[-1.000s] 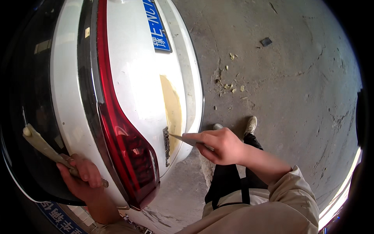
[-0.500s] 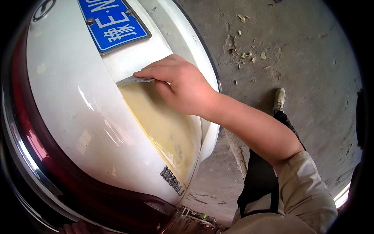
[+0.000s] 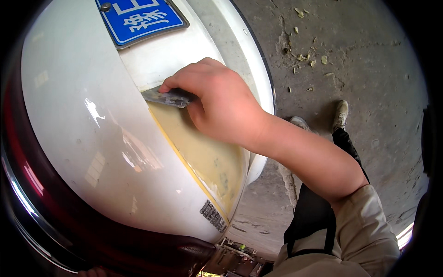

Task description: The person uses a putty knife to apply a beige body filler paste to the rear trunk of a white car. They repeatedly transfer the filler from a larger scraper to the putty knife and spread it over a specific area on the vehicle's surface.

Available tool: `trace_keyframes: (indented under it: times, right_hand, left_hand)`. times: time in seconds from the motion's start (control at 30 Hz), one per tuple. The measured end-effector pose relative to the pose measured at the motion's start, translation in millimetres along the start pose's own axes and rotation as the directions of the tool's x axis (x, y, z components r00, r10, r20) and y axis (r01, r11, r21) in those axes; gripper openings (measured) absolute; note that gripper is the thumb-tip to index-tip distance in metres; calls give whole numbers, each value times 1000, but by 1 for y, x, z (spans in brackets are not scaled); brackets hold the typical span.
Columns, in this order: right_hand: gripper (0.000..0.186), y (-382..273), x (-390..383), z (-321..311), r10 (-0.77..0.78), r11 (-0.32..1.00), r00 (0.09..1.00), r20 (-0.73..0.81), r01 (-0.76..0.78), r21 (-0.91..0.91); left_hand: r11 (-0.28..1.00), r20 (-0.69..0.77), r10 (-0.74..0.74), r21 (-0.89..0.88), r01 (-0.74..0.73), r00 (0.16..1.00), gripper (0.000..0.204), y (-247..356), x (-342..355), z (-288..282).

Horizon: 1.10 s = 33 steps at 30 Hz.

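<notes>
R hand pinches gray scraper at yellowish patch's upper edge, white car panel; L hand mostly out of frame, can't tell grip. Conc. flr cracked, w/ pale bits.

A flat, thin gray putty scraper is held tilted at the top end of the filler patch. Pale smears mark its face. The patch is long, curved and light tan, with a brighter yellow strip down its left edge. Small dark gray spots show near its bottom end. It sits on the white car tailgate, which is smooth and shiny.
</notes>
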State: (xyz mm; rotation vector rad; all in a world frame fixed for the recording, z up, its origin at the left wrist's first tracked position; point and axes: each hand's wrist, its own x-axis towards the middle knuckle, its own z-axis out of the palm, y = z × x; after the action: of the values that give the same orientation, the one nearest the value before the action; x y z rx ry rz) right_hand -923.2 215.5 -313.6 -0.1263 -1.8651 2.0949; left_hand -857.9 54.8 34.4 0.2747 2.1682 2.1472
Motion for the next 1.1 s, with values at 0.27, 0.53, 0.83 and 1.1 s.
trace_keyframes:
  times: [0.27, 0.53, 0.83, 1.1]
  right_hand:
    - [32, -4, -15, 0, 21, 1000, 999, -26, -20, 21]
    - [34, -2, -32, -2, 14, 999, 999, -34, -13, 34]
    - [42, -9, -59, -8, 37, 999, 999, -18, -36, 38]
    - [48, -16, -80, -13, 21, 998, 999, -27, -19, 56]
  left_hand:
    - [1000, -5, 15, 22, -15, 1000, 49, 0, -4, -1]
    - [999, 75, -45, -2, 45, 996, 49, -2, -6, 1]
    - [999, 82, -43, 7, 43, 996, 49, -2, -9, 1]
    - [990, 111, 92, 93, -102, 990, 26, 19, -7, -22]
